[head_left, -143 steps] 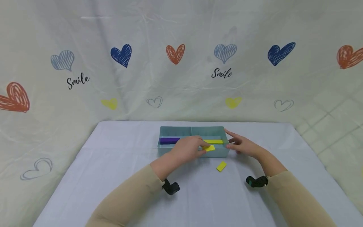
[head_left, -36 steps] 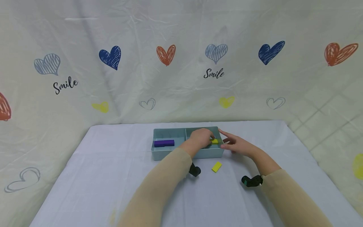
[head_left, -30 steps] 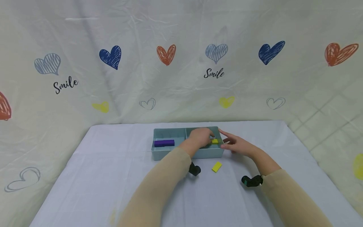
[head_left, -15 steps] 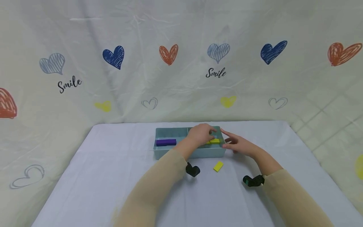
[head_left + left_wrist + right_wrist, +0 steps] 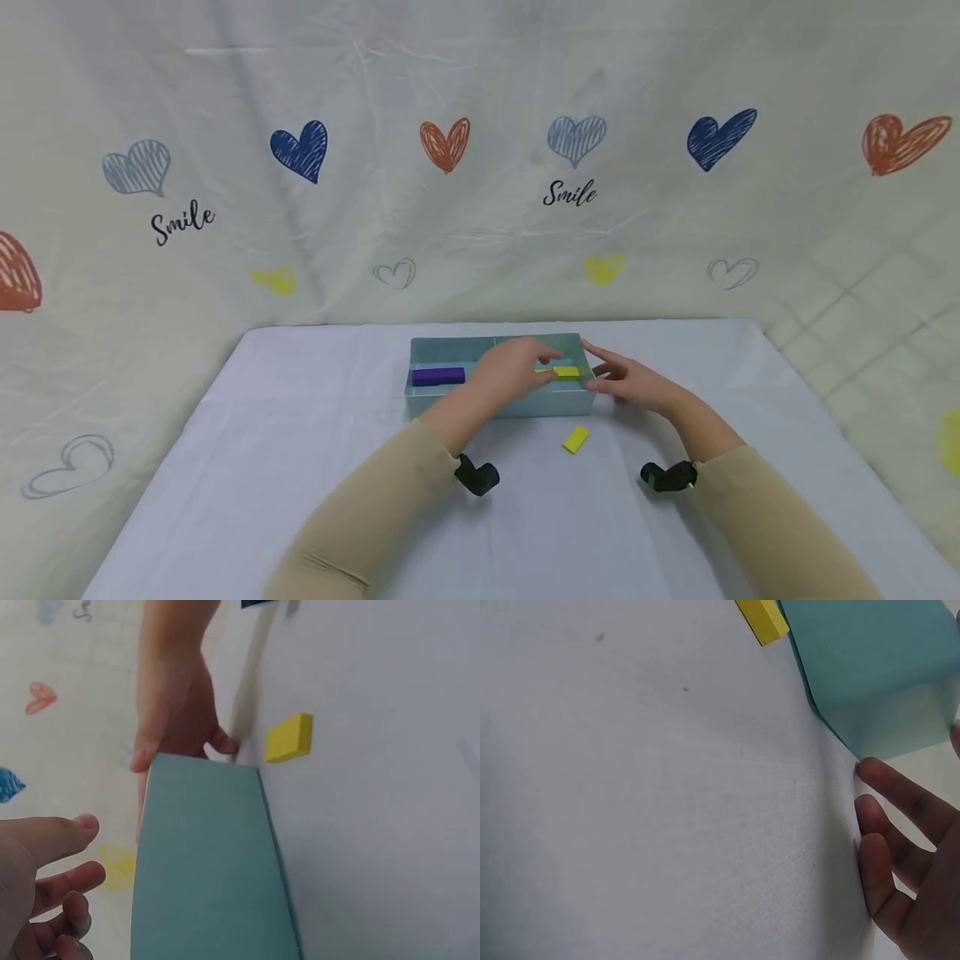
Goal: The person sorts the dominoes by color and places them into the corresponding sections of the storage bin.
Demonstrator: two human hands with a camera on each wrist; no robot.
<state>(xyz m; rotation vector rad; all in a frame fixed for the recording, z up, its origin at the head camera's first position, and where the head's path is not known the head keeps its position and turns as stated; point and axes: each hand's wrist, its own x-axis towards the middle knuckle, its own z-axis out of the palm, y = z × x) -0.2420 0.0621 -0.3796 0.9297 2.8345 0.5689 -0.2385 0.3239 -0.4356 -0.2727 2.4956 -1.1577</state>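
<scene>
A light teal box with two compartments stands on the table. My left hand hovers over its middle, thumb and fingers apart with nothing between them, as the left wrist view also shows. Yellow blocks lie in a row in the right compartment, partly hidden behind that hand. A purple block-shaped bar lies in the left compartment. My right hand rests against the box's right end with fingers extended, fingertips at its corners. One yellow block lies on the table in front of the box.
A white cloth covers the table. Behind it hangs a pale curtain printed with hearts and "Smile". Dark wrist cameras sit at both sleeve cuffs.
My left hand has brought a pinched yellow block into the right compartment, let it go, and drawn back up and left. The right hand has stayed at the box's end.
</scene>
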